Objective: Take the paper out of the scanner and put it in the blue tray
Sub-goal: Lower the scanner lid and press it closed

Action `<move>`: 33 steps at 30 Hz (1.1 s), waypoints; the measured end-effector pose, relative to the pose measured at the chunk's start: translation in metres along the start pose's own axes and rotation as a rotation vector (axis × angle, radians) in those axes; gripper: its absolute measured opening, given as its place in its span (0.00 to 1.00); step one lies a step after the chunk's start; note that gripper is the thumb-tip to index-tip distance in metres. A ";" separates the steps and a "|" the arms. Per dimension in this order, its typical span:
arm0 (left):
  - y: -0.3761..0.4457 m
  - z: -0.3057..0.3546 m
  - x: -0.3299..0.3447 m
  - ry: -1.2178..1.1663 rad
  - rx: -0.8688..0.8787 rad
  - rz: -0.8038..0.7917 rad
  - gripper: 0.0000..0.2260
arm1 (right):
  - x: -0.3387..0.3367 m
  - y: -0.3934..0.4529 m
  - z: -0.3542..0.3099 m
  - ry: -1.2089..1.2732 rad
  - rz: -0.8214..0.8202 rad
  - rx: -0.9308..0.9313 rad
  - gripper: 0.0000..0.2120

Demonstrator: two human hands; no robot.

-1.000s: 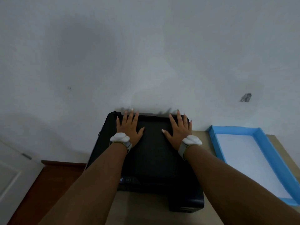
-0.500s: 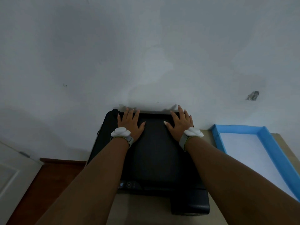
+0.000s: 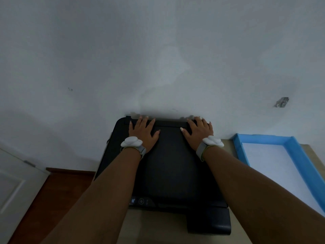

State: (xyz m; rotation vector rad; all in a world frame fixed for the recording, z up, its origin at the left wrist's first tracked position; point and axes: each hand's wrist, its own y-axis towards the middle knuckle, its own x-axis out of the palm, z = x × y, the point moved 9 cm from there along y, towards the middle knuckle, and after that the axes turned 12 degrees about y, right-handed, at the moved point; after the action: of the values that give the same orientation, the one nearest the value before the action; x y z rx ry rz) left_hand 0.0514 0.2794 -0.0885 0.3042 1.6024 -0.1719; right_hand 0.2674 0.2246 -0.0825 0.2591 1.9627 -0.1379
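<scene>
Both hands are flat on top of the black scanner point(image 3: 168, 166), whose lid is down. The left hand point(image 3: 143, 133) lies palm down near the back left of the lid, fingers spread and reaching to the rear edge, thumb angled inward. The right hand point(image 3: 199, 132) mirrors it at the back right, fingers fanned out too, thumb pointing toward the other hand. Neither hand grips anything; they simply press on the lid. Each wrist carries a grey band with a white puck, the left wrist tracker point(image 3: 131, 142) and the right wrist tracker point(image 3: 213, 141).

The scanner sits on a beige surface point(image 3: 154, 228), its back against the pale wall point(image 3: 158, 59), a small lit control panel point(image 3: 139, 201) showing at the front edge. With the lid closed, any paper inside is hidden, so I cannot tell where it lies.

Off to the right, just beside the scanner, rests the blue tray point(image 3: 299, 155), with a white sheet point(image 3: 277, 168) covering its floor. A white door point(image 3: 14, 182) and reddish-brown floor point(image 3: 52, 199) show on the left.
</scene>
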 end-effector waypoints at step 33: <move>-0.010 -0.001 0.001 -0.004 -0.035 -0.089 0.25 | 0.010 -0.017 0.006 0.014 -0.090 0.028 0.27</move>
State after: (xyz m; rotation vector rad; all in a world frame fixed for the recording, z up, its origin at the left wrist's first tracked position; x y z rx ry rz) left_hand 0.0472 0.2702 -0.0899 0.2057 1.6144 -0.2119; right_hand 0.2646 0.2085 -0.0940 0.1906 1.9885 -0.2223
